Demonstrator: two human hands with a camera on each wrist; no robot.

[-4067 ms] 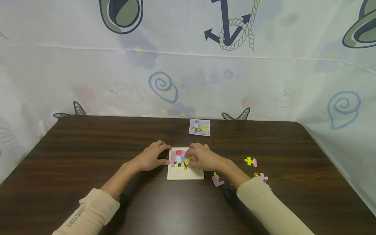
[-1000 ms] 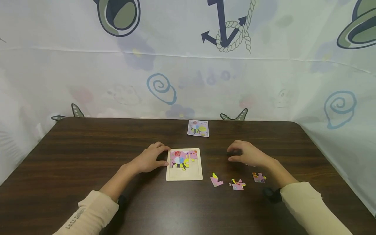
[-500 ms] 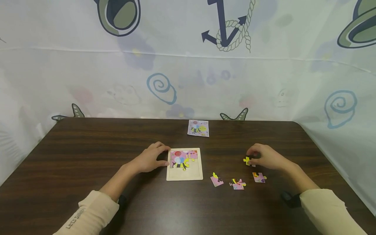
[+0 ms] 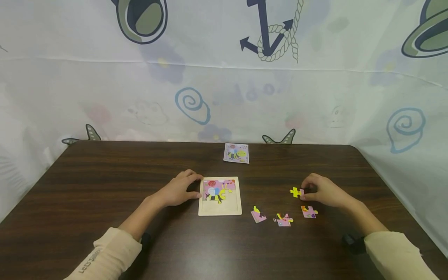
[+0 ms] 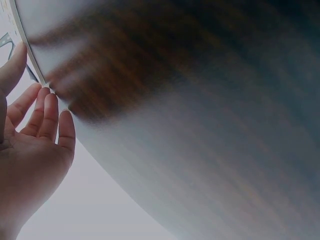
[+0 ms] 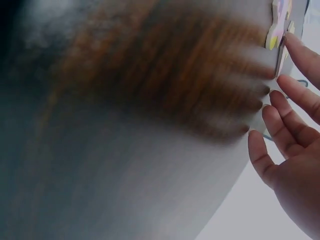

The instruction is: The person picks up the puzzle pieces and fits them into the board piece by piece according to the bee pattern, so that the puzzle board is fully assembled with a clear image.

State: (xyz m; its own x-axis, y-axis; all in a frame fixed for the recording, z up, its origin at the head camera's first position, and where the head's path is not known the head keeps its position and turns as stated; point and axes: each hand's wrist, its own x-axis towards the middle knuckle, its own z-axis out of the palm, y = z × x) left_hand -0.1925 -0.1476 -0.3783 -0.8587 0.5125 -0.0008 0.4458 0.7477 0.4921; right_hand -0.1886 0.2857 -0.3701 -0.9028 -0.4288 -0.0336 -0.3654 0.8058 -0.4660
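Pale cloth (image 4: 224, 89) printed with shells and an anchor hangs behind a dark wooden table (image 4: 224, 252), meeting its far edge. At the middle, the left hand (image 4: 181, 189) rests against the left side of a square wooden frame (image 4: 220, 212), thumb and forefinger spread wide apart along that edge. Well to the right, the right hand (image 4: 324, 189) pinches the pink end of a yellow puzzle piece (image 4: 295, 192), thumb and forefinger close together, the yellow end pointing left toward the frame. Whether that piece is lifted or flat on the wood, I cannot tell. Brown tabletop stretches between it and the frame, and more lies between each hand and its side of the table. Joined pieces (image 4: 214, 189) fill the frame's upper part and middle left; bare wood shows along the bottom and lower right. Toward the person from the pinched piece lie an orange-cornered piece (image 4: 309, 212), a middle piece (image 4: 283, 220) and, nearest the frame, a tilted piece (image 4: 258, 214). Beyond the frame, near the far edge, sits a picture card (image 4: 236, 153).
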